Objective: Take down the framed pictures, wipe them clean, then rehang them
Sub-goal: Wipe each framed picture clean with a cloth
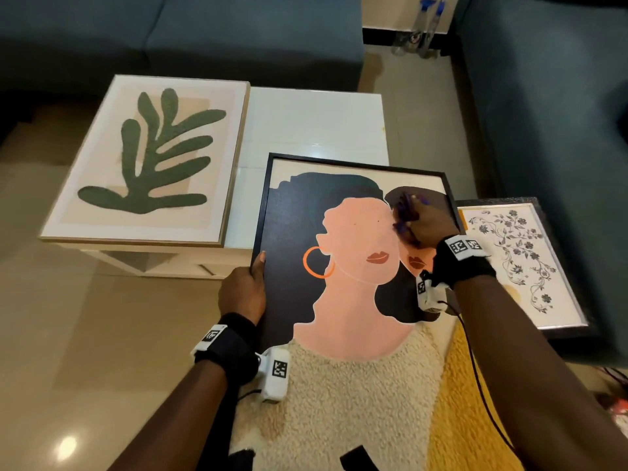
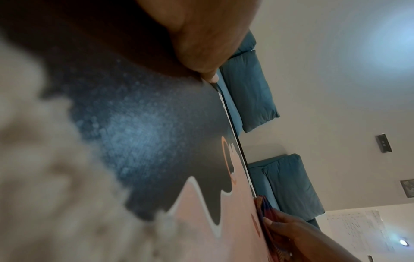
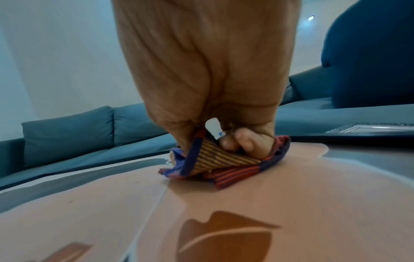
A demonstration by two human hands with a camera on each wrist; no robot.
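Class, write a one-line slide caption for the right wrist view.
Right hand presses a striped cloth onto the portrait picture.

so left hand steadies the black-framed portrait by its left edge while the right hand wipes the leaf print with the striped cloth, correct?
Not quite. The right hand presses the striped cloth on the black-framed portrait itself, not the leaf print, which lies untouched on the white table; the head view shows this. The left hand does grip the portrait's left edge.
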